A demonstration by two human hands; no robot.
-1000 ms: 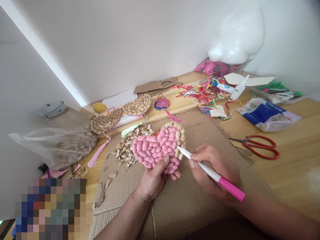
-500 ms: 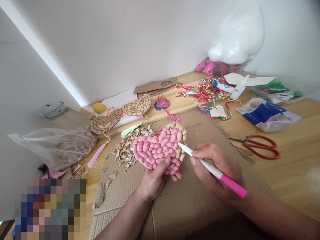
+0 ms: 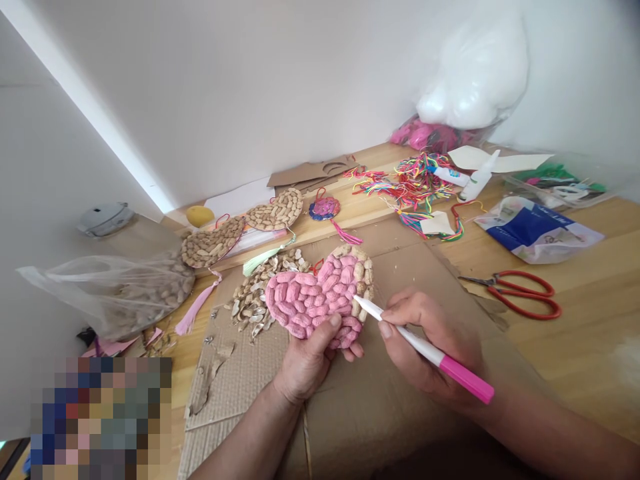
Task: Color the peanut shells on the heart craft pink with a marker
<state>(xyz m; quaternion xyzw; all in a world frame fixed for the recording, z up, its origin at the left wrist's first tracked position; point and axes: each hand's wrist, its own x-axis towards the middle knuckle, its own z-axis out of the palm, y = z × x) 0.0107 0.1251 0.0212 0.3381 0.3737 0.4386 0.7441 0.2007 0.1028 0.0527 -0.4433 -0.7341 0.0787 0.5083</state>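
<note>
A heart covered in peanut shells [image 3: 313, 297] is gripped at its lower edge by my left hand [image 3: 310, 360], thumb on the front. Most of its shells are pink; those along the right lobe keep their natural tan. My right hand [image 3: 430, 340] pinches a white marker with a pink end [image 3: 425, 347], its tip at the border of pink and tan shells. Beneath the heart lies a cardboard sheet [image 3: 390, 413], and a heap of loose peanut shells [image 3: 250, 303] sits behind the heart's left side.
Red-handled scissors [image 3: 525, 293] lie on the right, below a blue and white packet [image 3: 540, 227]. Colourful threads [image 3: 415, 183] and a glue bottle [image 3: 480, 177] are at the back. Tan shell ornaments [image 3: 275, 210] and a plastic bag of peanuts [image 3: 135, 293] stand left.
The marker tip has shifted slightly down and left across the shells, with my right hand following. My left hand and the heart hold nearly still.
</note>
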